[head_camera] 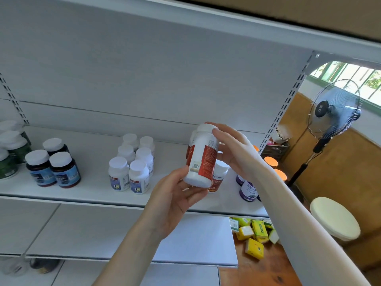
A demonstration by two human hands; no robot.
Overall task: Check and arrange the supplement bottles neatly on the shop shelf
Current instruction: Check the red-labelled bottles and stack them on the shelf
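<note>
Supplement bottle [203,155], white with a red label and white cap, is being held tilted in mid-air in front of the shop shelf [92,188], just above a matching red-label bottle [219,176] standing on the board. The left hand [175,197] is cupping its base, fingers curled under it, while the right hand [233,149] is gripping the cap end between thumb and fingers. White bottles [132,164] are standing in two rows at mid-shelf, dark blue-label bottles [53,168] and green bottles [10,153] to their left, purple-label bottles [248,190] at the right end. A pedestal fan [334,112] is standing beyond the shelf.
</note>
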